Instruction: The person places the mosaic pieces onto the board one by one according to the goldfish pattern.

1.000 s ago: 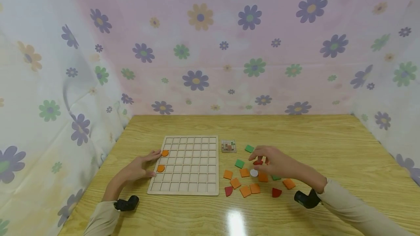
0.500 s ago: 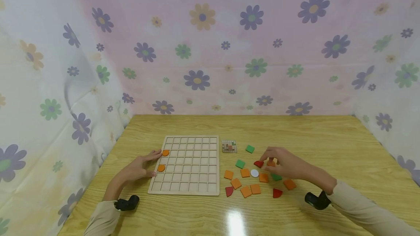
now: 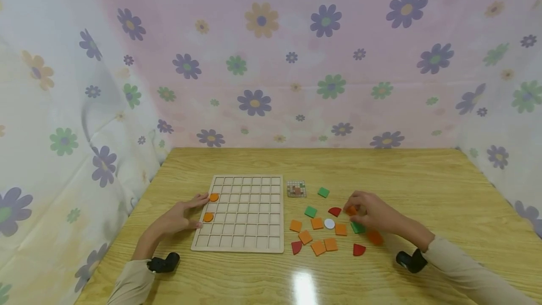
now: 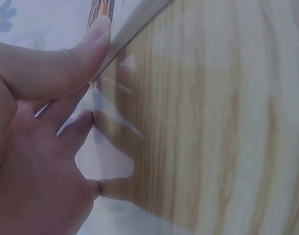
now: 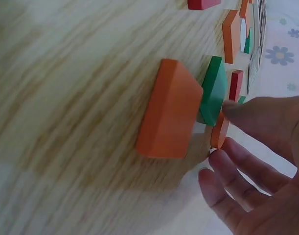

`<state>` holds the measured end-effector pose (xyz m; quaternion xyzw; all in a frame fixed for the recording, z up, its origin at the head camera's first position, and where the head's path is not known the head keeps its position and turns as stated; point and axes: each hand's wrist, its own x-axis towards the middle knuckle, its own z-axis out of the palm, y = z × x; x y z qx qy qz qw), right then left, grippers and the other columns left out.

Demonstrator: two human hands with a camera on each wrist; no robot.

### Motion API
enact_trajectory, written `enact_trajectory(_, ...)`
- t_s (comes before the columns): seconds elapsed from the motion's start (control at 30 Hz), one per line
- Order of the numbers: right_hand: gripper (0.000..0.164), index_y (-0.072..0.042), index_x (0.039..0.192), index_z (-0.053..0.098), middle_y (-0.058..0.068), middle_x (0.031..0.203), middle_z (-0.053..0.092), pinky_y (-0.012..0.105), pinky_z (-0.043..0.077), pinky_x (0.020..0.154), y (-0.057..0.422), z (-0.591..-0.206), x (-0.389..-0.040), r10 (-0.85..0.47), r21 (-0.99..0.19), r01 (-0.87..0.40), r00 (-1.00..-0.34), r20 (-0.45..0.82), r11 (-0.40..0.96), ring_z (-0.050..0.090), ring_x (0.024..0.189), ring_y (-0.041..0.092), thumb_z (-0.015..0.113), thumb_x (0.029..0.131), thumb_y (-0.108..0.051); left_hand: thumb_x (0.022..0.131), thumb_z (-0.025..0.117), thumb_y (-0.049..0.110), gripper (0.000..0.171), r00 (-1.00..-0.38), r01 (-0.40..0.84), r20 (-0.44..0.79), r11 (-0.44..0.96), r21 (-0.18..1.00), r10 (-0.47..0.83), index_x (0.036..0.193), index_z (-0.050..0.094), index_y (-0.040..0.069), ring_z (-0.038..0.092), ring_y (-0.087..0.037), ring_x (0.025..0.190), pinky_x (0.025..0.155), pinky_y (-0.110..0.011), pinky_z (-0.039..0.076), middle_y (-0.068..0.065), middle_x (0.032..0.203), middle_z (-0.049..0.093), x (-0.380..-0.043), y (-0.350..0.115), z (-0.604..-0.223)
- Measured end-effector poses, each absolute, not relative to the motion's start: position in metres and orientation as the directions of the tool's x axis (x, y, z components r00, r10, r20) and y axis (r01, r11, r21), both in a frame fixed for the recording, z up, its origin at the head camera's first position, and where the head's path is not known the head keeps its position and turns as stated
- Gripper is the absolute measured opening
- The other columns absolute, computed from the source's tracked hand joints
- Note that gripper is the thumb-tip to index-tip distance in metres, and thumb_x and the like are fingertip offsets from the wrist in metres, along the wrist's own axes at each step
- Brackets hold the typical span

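Note:
A pale wooden grid board (image 3: 247,251) lies left of centre, with two orange discs (image 3: 214,197) in its left column. My left hand (image 3: 177,216) rests at the board's left edge, thumb and fingers spread; the left wrist view shows its thumb (image 4: 85,51) by the rim. My right hand (image 3: 374,212) is among the loose pieces. Its thumb and fingertips pinch an orange disc (image 5: 219,131), partly covered by the fingers in the head view. Right beside that disc are a green square tile (image 5: 214,93) and, nearer the wrist camera, an orange tile (image 5: 171,112).
Several orange square tiles (image 3: 318,248), green tiles (image 3: 310,212), red quarter-circle pieces (image 3: 359,249) and a white disc (image 3: 329,223) lie between board and right hand. A small printed pattern card (image 3: 296,188) is by the board's upper right corner. Flowered cloth (image 3: 292,84) hangs behind the table.
My right hand has moved right, away from a red piece, to the orange disc, and its fingers have closed on it. The left hand stays at the board's edge.

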<state>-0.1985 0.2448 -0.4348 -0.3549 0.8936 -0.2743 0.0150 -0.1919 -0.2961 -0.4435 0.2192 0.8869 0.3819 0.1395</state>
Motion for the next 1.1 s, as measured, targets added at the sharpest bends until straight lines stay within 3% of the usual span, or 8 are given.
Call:
enact_trajectory(0.43, 0.015, -0.009, 0.088, 0.072, -0.003, 0.082, 0.060, 0.022, 0.047, 0.055, 0.245, -0.448, -0.205, -0.600, -0.492, -0.607, -0.776, 0.197, 0.624, 0.050, 0.065, 0.004, 0.073, 0.077, 0.002, 0.084, 0.070, 0.015, 0.074, -0.860, 0.293, -0.081, 0.616, 0.731, 0.504, 0.144, 0.033, -0.005, 0.010, -0.045, 0.138, 0.105, -0.060, 0.020, -0.023, 0.152, 0.019, -0.191, -0.297, -0.442)
enact_trajectory(1.1, 0.012, -0.008, 0.091, 0.071, -0.002, 0.088, 0.062, 0.022, 0.050, 0.057, 0.193, -0.426, -0.199, -0.679, -0.534, -0.709, -0.669, 0.303, 0.461, 0.055, 0.067, 0.005, 0.068, 0.081, -0.001, 0.082, 0.071, 0.012, 0.074, -0.878, 0.253, -0.097, 0.628, 0.736, 0.468, 0.145, 0.033, -0.001, 0.010, -0.041, 0.140, 0.106, -0.058, 0.020, -0.019, 0.153, 0.020, -0.193, -0.297, -0.445)
